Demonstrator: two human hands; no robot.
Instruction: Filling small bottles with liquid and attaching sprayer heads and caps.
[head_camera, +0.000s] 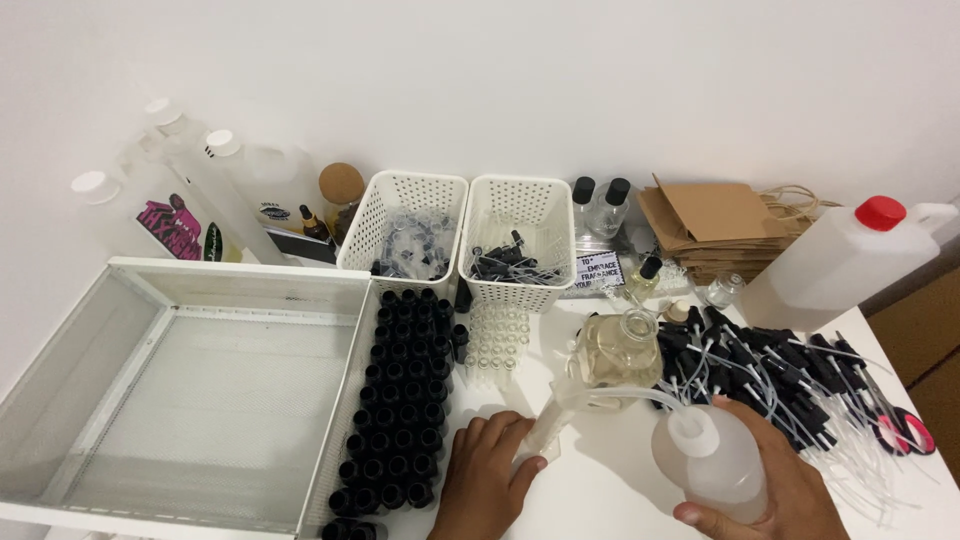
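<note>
Translucent plastic squeeze bottle (712, 458) sits clamped in my right hand (770, 495) at the bench's near edge, its bent spout tube (610, 396) arching left to a small glass vial (545, 428) that my left hand (487, 472) pinches. Just behind stands a glass flask (618, 350) of pale liquid; black-capped vials (405, 400) fill rows along the white tray (180, 390), and pump sprayers (790, 375) lie heaped toward the right edge.

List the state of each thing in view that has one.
Left hand: gripping a small vial.
Right hand: holding squeeze bottle, tilted, spout at the vial.
Jug: red cap on.
Black-capped vials: upright in rows.
Clear vials: uncapped.
Tray: mostly bare.
</note>
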